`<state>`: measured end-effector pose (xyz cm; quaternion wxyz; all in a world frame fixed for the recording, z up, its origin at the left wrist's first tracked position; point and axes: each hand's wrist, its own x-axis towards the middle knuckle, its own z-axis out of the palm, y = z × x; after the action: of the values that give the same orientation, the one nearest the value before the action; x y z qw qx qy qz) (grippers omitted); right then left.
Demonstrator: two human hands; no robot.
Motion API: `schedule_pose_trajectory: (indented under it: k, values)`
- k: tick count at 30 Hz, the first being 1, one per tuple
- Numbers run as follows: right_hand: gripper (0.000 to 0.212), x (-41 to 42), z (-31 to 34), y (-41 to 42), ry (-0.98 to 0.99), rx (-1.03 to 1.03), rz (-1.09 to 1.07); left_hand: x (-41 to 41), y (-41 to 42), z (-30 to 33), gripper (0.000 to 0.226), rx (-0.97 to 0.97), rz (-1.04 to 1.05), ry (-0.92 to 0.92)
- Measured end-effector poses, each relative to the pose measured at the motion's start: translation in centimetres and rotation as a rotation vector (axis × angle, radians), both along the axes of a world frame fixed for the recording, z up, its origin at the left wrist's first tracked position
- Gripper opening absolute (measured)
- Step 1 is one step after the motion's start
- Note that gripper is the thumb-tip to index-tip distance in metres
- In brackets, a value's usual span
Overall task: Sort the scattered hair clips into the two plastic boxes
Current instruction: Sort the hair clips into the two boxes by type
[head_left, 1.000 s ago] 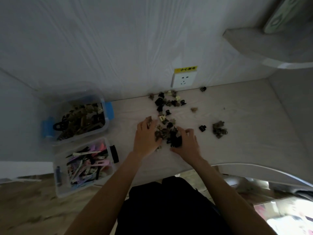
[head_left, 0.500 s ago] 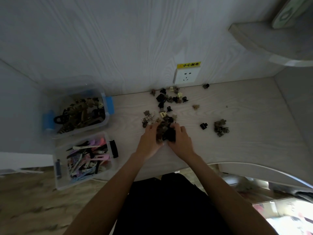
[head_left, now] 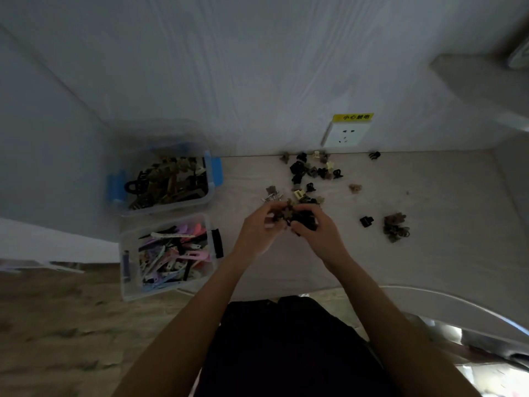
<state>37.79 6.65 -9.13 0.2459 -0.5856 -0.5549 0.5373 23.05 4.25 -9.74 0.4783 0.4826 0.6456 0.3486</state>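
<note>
head view: left hand [head_left: 262,229] and right hand [head_left: 317,229], fingers curled, together grip a clump of small clips [head_left: 297,217] above the table [head_left: 429,253]. loose clips [head_left: 313,169] lie beyond; blue-latched box [head_left: 213,179] and black-latched box [head_left: 126,285] sit left.

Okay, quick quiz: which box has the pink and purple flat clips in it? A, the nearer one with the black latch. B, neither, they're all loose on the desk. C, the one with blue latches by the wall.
A: the pink and purple flat clips lie in the nearer box with the black latch, while the blue-latched box by the wall holds brown and black claw clips.
</note>
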Motion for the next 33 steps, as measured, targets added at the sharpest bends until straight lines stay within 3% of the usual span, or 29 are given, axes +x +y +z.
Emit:
schedule_pose_trajectory:
  k: [5, 12, 17, 20, 22, 25, 30, 33]
  values:
    - [0.029, -6.6, 4.2, 1.8, 0.135, 0.134, 0.186, -6.4, -0.5, 4.7, 0.034, 0.191, 0.137, 0.083]
    - [0.032, -18.3, 6.5, 5.0, 0.132, 0.166, 0.501, -17.2, -1.3, 7.3, 0.03, 0.249, 0.34, 0.285]
    - [0.055, -22.6, 5.3, 6.2, -0.177, 0.343, 0.657, -22.5, -1.4, 6.0, 0.028, 0.147, 0.392, 0.498]
    - [0.047, -23.6, 5.4, 6.7, -0.428, 0.527, 0.693, -24.5, -0.9, 5.0, 0.038, 0.074, 0.349, 0.518]
    - [0.042, -24.1, 5.5, 7.0, -0.482, 0.623, 0.691, -25.1, -0.5, 4.6, 0.044, 0.054, 0.253, 0.518]
    - [0.041, -25.5, 5.2, 7.2, -0.43, 0.683, 0.713, -25.6, -0.3, 4.1, 0.047, 0.046, 0.18, 0.594]
    - [0.051, -28.6, 4.6, 6.8, -0.355, 0.669, 0.851, -26.0, -1.2, 3.2, 0.047, 0.101, 0.307, 0.717]
    - [0.049, -28.6, 4.5, 6.3, -0.325, 0.69, 0.793, -25.6, -1.8, 3.0, 0.043, 0.12, 0.338, 0.724]
